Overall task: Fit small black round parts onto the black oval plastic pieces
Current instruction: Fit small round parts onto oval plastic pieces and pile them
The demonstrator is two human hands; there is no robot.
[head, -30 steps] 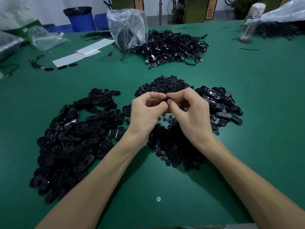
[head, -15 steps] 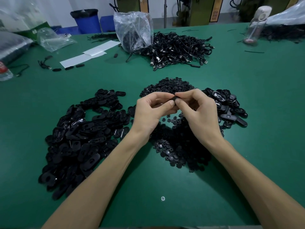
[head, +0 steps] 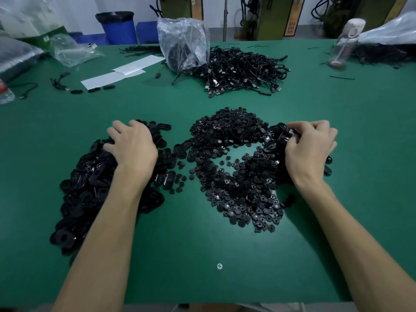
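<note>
A large heap of black oval plastic pieces lies on the left of the green table. My left hand rests palm-down on top of it, fingers bent loosely into the heap, and I see nothing held. In the middle spreads a pile of small black round parts. A smaller heap of oval pieces lies to its right. My right hand reaches into that heap, its curled fingers pinching an oval piece at the top.
A heap of black cables with a clear plastic bag lies at the back centre. White paper strips and more bags sit back left, a clear bottle back right. A small screw head shows near the front edge.
My hands were together above the round parts, working one piece. They have moved apart: the left went down onto the left heap, the right out to the right heap.
</note>
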